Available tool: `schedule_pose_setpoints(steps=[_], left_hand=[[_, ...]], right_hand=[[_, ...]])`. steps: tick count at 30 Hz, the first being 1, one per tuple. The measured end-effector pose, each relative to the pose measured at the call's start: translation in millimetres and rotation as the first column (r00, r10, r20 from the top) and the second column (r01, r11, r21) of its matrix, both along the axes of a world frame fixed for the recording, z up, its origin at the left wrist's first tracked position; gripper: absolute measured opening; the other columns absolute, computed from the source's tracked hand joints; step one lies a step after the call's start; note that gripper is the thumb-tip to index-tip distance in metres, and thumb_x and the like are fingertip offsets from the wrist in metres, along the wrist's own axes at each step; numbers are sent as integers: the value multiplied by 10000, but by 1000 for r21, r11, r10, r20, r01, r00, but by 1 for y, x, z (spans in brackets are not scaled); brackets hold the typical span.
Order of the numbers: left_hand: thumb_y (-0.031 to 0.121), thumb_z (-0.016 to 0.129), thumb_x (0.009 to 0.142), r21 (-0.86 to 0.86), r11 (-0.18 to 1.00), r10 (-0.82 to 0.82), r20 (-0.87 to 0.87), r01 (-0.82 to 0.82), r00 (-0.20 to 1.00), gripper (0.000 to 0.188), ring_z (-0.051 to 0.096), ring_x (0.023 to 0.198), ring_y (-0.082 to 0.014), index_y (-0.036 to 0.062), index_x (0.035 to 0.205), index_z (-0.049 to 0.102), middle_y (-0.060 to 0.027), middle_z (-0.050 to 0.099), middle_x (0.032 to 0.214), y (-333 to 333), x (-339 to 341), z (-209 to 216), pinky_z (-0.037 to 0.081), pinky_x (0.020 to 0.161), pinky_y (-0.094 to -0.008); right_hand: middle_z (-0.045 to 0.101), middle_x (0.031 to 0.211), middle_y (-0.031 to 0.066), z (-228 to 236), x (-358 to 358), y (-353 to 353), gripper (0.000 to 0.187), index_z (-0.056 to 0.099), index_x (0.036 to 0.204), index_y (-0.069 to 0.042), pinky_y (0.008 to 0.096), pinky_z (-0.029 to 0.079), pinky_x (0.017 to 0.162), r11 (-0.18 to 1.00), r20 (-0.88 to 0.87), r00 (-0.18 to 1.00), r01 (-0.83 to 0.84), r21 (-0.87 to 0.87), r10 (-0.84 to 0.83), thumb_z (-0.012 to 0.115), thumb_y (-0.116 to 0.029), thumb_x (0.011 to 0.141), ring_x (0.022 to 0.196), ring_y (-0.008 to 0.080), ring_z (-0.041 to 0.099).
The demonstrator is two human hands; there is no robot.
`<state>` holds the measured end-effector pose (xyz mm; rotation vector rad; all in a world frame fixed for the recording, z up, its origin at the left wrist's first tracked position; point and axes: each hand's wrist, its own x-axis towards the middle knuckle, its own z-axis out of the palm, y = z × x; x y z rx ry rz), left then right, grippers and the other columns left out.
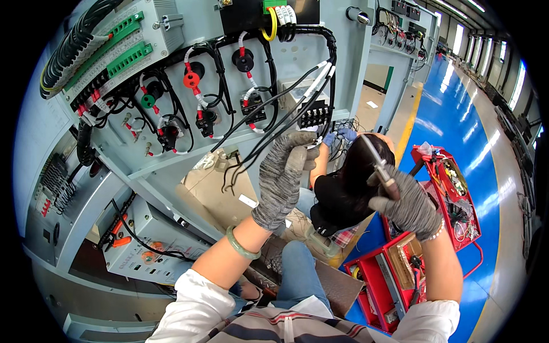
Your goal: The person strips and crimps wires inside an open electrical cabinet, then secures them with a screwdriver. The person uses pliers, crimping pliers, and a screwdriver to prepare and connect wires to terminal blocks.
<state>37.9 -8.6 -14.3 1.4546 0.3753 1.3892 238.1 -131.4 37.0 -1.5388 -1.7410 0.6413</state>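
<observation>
My left hand [283, 174], in a grey knitted glove, is raised below a black terminal block [313, 116] on the panel. Its fingers are pinched together; a small whitish bit shows at the fingertips, too small to name. Loose black wires [251, 153] with white sleeves hang down just left of that hand, their ends free. On the right, my right hand [409, 203], gloved alike, is closed around the brown handle of a screwdriver [377, 162]. The metal shaft points up and left, apart from the panel.
A co-worker [357, 183] in black crouches close below, blue-gloved hands among cables. Red tool carts [394, 280] stand at the right on the blue floor [434, 108]. The grey cabinet [229, 134] carries red, green and black round fittings. A metal box [154, 246] sits lower left.
</observation>
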Motion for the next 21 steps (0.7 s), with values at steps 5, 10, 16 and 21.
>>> schedule_pose_setpoints(steps=[5,10,16,21], left_hand=[[94,564,822,-6,999,44,21,-44,999,287,548,887,-142,29,1097,512,-66,566,1052,6,4,-14,467,762,-272],[104,581,815,-94,993,77,26,-74,997,226,527,829,-105,30,1029,586,-33,570,937,5,20,-10,447,754,-254],[167,582,840,-32,986,166,54,-164,985,204,555,705,-93,44,1002,587,-51,607,945,-1,21,-9,473,626,-223],[182,572,856,-47,994,103,106,-98,989,196,606,783,-135,55,1006,568,-79,607,1013,-14,26,2,502,625,-231]], right_hand=[[542,808,77,-20,-9,1,260,532,939,-26,302,446,717,993,-74,995,-56,104,64,630,-94,707,761,179,526],[517,784,38,-28,-9,4,218,534,941,-34,278,438,666,995,-230,973,-5,97,28,595,-118,749,709,130,496],[533,796,19,-29,-9,-2,212,535,944,-28,243,445,613,998,-530,848,-3,-66,-32,594,-165,793,672,99,525],[547,754,8,-27,-10,-3,223,539,923,-27,234,443,570,1000,-434,900,31,-4,-30,601,-209,810,653,90,530]])
